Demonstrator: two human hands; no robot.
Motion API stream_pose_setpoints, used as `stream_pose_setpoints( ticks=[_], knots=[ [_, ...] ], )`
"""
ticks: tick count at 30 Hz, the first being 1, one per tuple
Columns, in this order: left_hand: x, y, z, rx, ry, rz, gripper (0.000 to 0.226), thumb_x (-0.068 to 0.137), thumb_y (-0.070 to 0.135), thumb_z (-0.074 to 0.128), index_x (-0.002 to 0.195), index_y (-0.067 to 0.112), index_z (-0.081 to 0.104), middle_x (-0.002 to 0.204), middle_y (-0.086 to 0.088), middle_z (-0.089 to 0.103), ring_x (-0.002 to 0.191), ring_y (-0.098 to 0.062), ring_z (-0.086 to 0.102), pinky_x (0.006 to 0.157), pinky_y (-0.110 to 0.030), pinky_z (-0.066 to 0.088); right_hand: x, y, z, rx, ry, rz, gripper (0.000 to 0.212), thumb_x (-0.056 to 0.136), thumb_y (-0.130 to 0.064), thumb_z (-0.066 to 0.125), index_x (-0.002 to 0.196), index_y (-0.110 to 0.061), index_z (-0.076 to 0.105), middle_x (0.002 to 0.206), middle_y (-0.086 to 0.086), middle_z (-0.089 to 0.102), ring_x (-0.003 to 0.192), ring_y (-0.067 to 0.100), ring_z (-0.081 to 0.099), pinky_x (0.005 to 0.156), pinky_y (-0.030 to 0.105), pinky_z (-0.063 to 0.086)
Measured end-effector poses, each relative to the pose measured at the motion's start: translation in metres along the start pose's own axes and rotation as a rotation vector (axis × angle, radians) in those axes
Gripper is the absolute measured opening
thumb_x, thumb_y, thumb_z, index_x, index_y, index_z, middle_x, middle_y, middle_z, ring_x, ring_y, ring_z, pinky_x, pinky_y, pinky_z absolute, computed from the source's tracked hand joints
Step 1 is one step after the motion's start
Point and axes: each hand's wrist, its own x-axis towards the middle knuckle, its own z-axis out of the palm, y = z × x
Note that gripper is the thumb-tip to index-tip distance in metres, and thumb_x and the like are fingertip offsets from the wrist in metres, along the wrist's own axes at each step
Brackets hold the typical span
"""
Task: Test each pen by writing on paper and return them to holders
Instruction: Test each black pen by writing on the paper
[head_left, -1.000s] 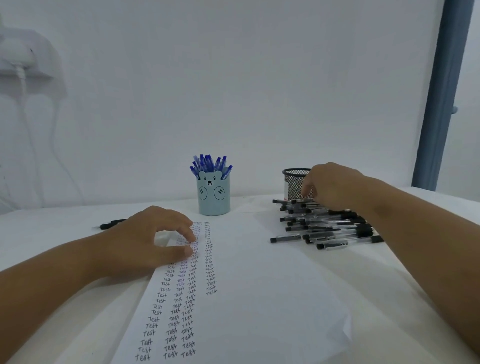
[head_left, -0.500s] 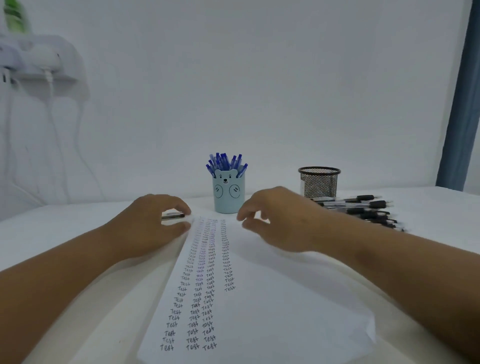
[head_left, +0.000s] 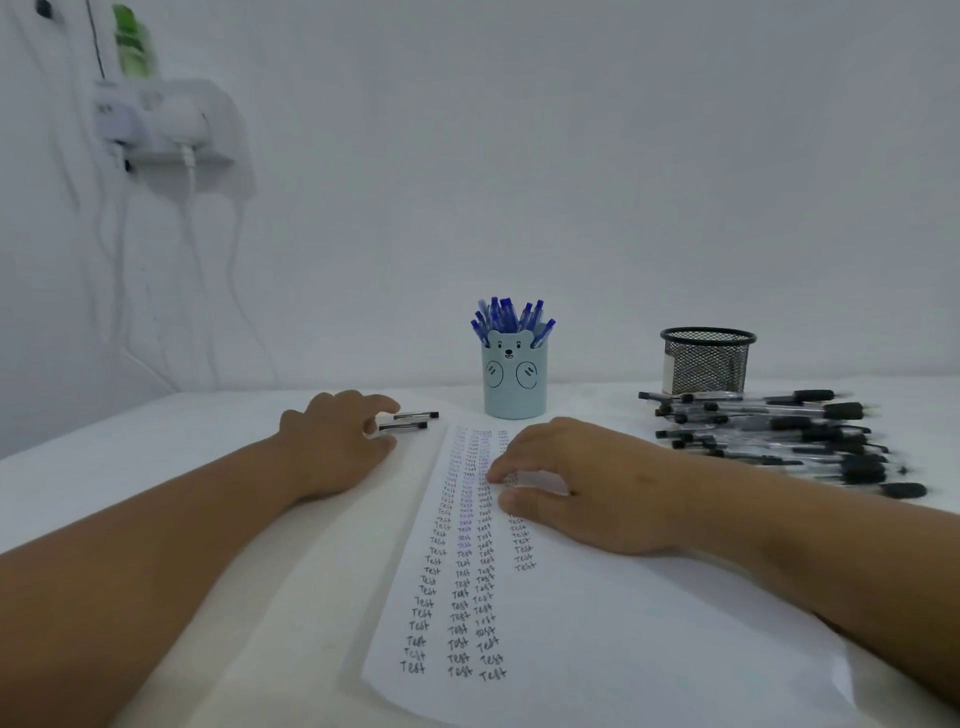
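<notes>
A white sheet of paper (head_left: 597, 623) with columns of the handwritten word "Test" lies in front of me. My right hand (head_left: 582, 483) rests on its upper part with loosely bent fingers and holds nothing. My left hand (head_left: 337, 441) lies left of the sheet. Its index finger and thumb close around the near ends of two black pens (head_left: 410, 421) lying on the table. A light blue bear holder (head_left: 514, 384) full of blue pens stands behind the paper. The black mesh holder (head_left: 706, 364) stands at the back right, behind a pile of black pens (head_left: 779, 431).
The white table (head_left: 156, 467) runs up to a white wall. A wall-mounted socket shelf (head_left: 161, 124) with hanging cables sits high on the left.
My right hand left the black pen pile and came down onto the paper. My left hand slid off the sheet to the two black pens on its left. The view shifted left.
</notes>
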Motion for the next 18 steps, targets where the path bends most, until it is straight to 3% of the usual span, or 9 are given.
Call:
stream_pose_setpoints(
  ticks=[5,9,14,18],
  knots=[
    [0.0,0.001,0.005,-0.029,0.066,0.002,0.019,0.1,0.043,0.052,0.117,0.045,0.059,0.117,0.008,0.048,0.12,-0.018,0.043,0.102,-0.038,0.035,0.0,0.0,0.0,0.01,0.002,-0.008,0.04,0.1,-0.054,0.048,0.134,-0.036,0.06,0.134,-0.019,0.055,0.127,0.002,0.044,0.112,0.027,0.034],
    [-0.002,0.002,0.005,-0.132,0.086,0.045,0.003,0.099,0.037,0.057,0.101,0.037,0.058,0.106,0.019,0.057,0.111,-0.015,0.053,0.102,-0.039,0.039,-0.001,-0.001,0.0,0.021,-0.004,0.001,0.04,0.1,-0.054,0.048,0.134,-0.036,0.059,0.135,-0.02,0.054,0.128,0.001,0.042,0.112,0.026,0.033],
    [-0.004,0.008,0.0,-0.077,0.031,0.056,0.009,0.101,0.04,0.055,0.105,0.041,0.062,0.102,0.017,0.057,0.103,-0.01,0.051,0.096,-0.037,0.034,-0.001,0.0,0.0,0.018,-0.003,-0.002,0.04,0.1,-0.054,0.047,0.134,-0.037,0.059,0.135,-0.019,0.054,0.128,0.002,0.043,0.111,0.024,0.033],
    [-0.01,0.015,-0.005,-0.108,0.133,0.125,0.012,0.104,0.029,0.05,0.096,0.037,0.053,0.095,0.015,0.059,0.09,-0.011,0.052,0.086,-0.033,0.032,0.0,0.001,0.002,0.025,0.0,-0.004,0.04,0.1,-0.055,0.047,0.134,-0.037,0.059,0.135,-0.021,0.053,0.128,0.0,0.042,0.111,0.023,0.032]
  ],
)
